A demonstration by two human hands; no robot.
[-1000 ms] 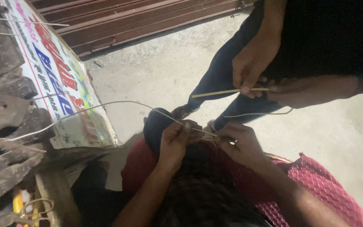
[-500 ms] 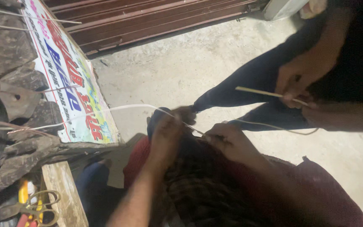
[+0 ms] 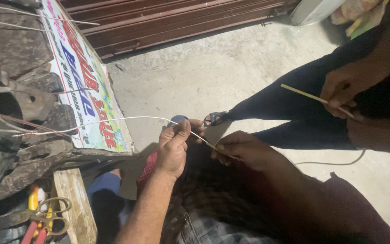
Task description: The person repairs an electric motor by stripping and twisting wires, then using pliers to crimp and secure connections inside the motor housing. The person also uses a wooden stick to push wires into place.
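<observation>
- The left hand [image 3: 173, 149] is closed, pinching a thin white wire [image 3: 127, 119] between thumb and fingertips, knuckles turned up.
- The right hand [image 3: 244, 149] is closed too, its fingertips gripping the same wire just beside the left hand; the two hands are near each other but apart.
- The wire's long axis runs mostly sideways: from the hands it arches up and off to the left, its far end pointing toward a heap of dark scrap metal [image 3: 19, 113]. At the hands it slants down to the right.
- Past the right hand, a further length of wire lies on the concrete floor [image 3: 213, 77], curving right; whether it is the same piece I cannot tell.
- Both hands hover above the person's lap, over a checked cloth [image 3: 213, 221].
- Another person's hand [image 3: 346, 88], at right, holds a thin pale stick [image 3: 303, 94] that slants down to the right; their dark trouser legs and a sandalled foot [image 3: 215, 118] are just beyond.
- A printed banner [image 3: 84, 86] leans at left; scissors [image 3: 53, 212] with golden handles lie by a wooden plank [image 3: 73, 203].
</observation>
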